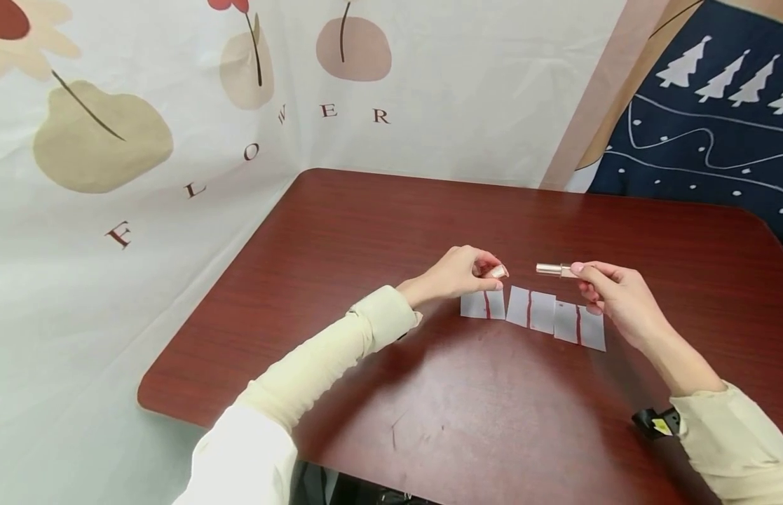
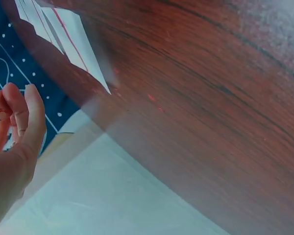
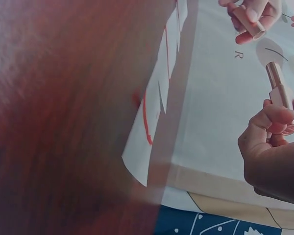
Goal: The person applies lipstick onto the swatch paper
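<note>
My left hand (image 1: 457, 272) pinches a small pale-gold lipstick cap (image 1: 497, 272) between thumb and fingers. In the right wrist view, the open end of the cap (image 3: 250, 23) tilts toward the other hand. My right hand (image 1: 627, 301) grips a lipstick tube (image 1: 551, 269) by its base, its shiny gold inner tube (image 3: 273, 73) bare. A short gap separates tube and cap. Below the hands lie three white paper pieces in a row, the left (image 1: 474, 306), middle (image 1: 542, 312) and right (image 1: 593, 331), each with one red stripe down it.
The dark red-brown wooden table (image 1: 391, 217) has rounded corners. Behind and left of it hangs a white curtain (image 1: 460, 91) with flower prints, and a navy cloth (image 1: 681, 147) with white trees hangs at the back right. Small red specks (image 2: 154, 100) mark the table beside the papers.
</note>
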A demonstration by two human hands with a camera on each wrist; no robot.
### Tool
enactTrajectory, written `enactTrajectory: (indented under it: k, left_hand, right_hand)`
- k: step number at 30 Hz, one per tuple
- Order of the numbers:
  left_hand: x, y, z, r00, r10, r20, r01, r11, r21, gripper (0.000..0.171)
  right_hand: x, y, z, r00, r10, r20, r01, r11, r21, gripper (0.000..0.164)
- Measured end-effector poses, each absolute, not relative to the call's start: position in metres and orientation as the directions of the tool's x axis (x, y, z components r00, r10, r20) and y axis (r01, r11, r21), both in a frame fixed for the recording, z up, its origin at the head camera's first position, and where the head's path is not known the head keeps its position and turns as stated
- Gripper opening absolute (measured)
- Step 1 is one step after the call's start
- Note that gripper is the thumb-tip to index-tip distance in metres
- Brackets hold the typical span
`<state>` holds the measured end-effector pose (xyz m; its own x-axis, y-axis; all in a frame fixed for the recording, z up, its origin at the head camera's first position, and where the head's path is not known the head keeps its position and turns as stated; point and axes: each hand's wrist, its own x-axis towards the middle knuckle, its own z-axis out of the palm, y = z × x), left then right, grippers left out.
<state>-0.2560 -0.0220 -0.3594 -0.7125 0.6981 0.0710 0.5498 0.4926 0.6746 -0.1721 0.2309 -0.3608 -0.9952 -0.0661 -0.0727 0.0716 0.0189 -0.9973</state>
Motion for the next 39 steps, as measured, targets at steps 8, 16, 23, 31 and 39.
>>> enactTrajectory:
  k: [8, 16, 23, 31, 39]
  left_hand:
    - [-0.241, -0.023, -0.358, -0.723, 0.682, 0.111, 0.569, 0.497, 0.655, 0.034]
    - [-0.234, -0.021, -0.359, -0.726, 0.676, 0.126, 0.583, 0.508, 0.634, 0.025]
    - [-0.231, -0.017, -0.351, -0.728, 0.667, 0.158, 0.603, 0.514, 0.610, 0.023]
    - [-0.226, -0.014, -0.349, -0.750, 0.649, 0.129, 0.575, 0.541, 0.614, 0.023]
    - [-0.224, -0.006, -0.348, -0.751, 0.649, 0.120, 0.568, 0.543, 0.618, 0.022]
  right_hand:
    - [-0.169, 0.218, -0.369, -0.996, -0.065, -0.055, 0.050, 0.083, -0.995, 0.011]
    - [-0.164, 0.205, -0.372, -0.994, -0.099, -0.041, 0.033, 0.078, -0.996, 0.012]
    - [-0.164, 0.207, -0.367, -0.998, -0.052, -0.032, 0.024, 0.140, -0.990, 0.013]
    - [-0.165, 0.208, -0.370, -0.997, -0.070, -0.042, 0.032, 0.145, -0.989, 0.016]
    - [-0.165, 0.206, -0.371, -0.992, -0.112, -0.050, 0.029, 0.185, -0.982, 0.026]
